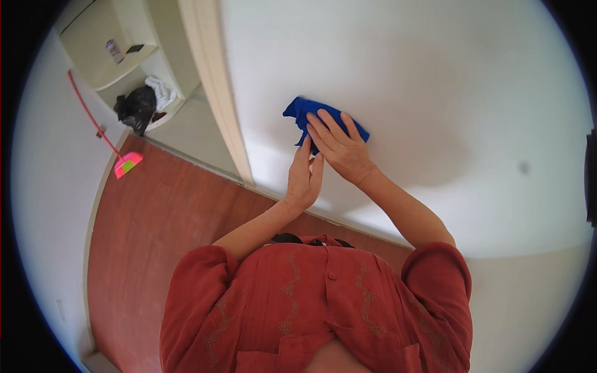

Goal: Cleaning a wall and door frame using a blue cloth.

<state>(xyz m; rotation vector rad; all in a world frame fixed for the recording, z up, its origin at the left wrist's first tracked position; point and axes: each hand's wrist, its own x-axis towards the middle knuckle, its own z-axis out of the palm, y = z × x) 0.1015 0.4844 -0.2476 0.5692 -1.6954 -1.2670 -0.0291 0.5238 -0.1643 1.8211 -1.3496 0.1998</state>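
A folded blue cloth (pixel 333 114) lies against the white wall (pixel 401 84) in front of me. My right hand (pixel 343 147) presses it there, with the fingers spread flat over its face. At the left end of the cloth, a loose corner sticks out from the wall. My left hand (pixel 304 179) is just below, its fingertips at the cloth's lower edge and close to my right hand. Whether those fingertips pinch the cloth or only touch it is hard to see.
A pale door frame (pixel 217 88) borders the wall on the left. Beyond it, shelves (pixel 126 70) hold a can (pixel 114 51), a black plastic bag (pixel 137 109) and a white cloth (pixel 161 93). A red-handled broom (pixel 127 164) leans by the left wall, above a reddish wood floor (pixel 154 210).
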